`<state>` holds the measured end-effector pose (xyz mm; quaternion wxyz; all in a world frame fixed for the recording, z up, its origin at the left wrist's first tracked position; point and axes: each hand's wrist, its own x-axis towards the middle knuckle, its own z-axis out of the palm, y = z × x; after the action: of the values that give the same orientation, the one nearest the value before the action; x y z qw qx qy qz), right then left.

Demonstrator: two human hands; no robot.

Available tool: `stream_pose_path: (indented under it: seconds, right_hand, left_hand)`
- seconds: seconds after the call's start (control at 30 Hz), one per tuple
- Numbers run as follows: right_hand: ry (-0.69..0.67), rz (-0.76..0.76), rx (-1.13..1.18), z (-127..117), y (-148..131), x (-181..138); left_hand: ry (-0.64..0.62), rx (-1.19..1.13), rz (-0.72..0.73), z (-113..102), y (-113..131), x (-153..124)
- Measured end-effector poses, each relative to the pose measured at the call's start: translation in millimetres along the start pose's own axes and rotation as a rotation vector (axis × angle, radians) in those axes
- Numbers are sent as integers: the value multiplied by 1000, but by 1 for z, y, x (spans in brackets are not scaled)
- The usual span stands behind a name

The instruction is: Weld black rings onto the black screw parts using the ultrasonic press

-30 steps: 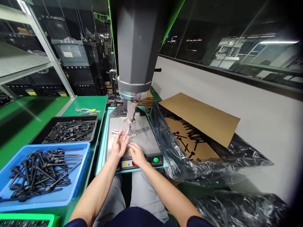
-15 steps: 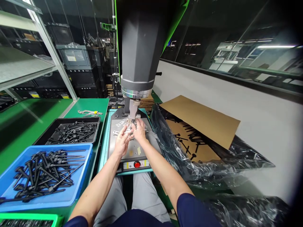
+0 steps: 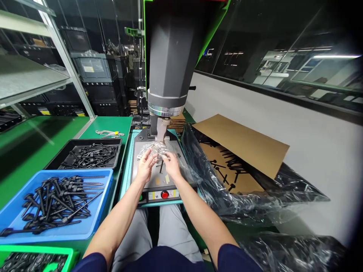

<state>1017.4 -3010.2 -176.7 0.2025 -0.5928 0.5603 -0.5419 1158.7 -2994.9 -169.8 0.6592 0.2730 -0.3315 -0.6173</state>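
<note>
My right hand (image 3: pixel 172 165) is closed, its fingertips pinching a slim black ribbed-stem part (image 3: pixel 161 166) whose tail points down over the metal plate. The upper end of that part is hard to make out among fingers and clear plastic. Just left of it, my left hand (image 3: pixel 145 166) has its fingers curved and apart, close to the crinkled clear plastic film (image 3: pixel 151 148). Both hands are above the machine's grey metal plate (image 3: pixel 150 181), in front of a pale tapered tool tip (image 3: pixel 162 130) under the big grey machine head (image 3: pixel 167 71).
To the left stand a blue tray (image 3: pixel 99 211) and a black tray (image 3: pixel 51 161) of black ribbed-stem parts, plus a green bin (image 3: pixel 74 257). Pliers (image 3: pixel 109 133) lie behind. At right, a cardboard sheet (image 3: pixel 241 141) leans over a plastic-lined box. A red button (image 3: pixel 165 195) is on the machine's front.
My right hand has drawn back from the tool tip toward me, and the black part's stem now shows below the fingers. My left hand stays nearby. The view has shifted slightly.
</note>
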Motion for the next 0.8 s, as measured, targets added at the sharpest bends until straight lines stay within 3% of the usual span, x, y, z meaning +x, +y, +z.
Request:
stream_pose_path:
  seconds: [0.1,0.2,0.33,0.47,0.67,0.8]
  right_hand:
    - [-206,144,158,-11,3,-42]
    - [-351,128,267,-24,-8,-68]
    - [-361,-69,262,-34,-31,-76]
    - [-367,-122,333,-26,-44,-77]
    - [-358,20,480,-5,-47,-75]
    - [-323,83,497,-12,-46,-68]
  left_hand:
    - [40,42,-40,-9,-2,-7]
    - [49,113,-84,-25,-4,-25]
    - [-84,307,-132,-47,-9,-58]
    - [-206,500,-21,-56,-9,-80]
    - [-158,786,154,-59,0,-88]
    - [54,706,140,-70,14,-75]
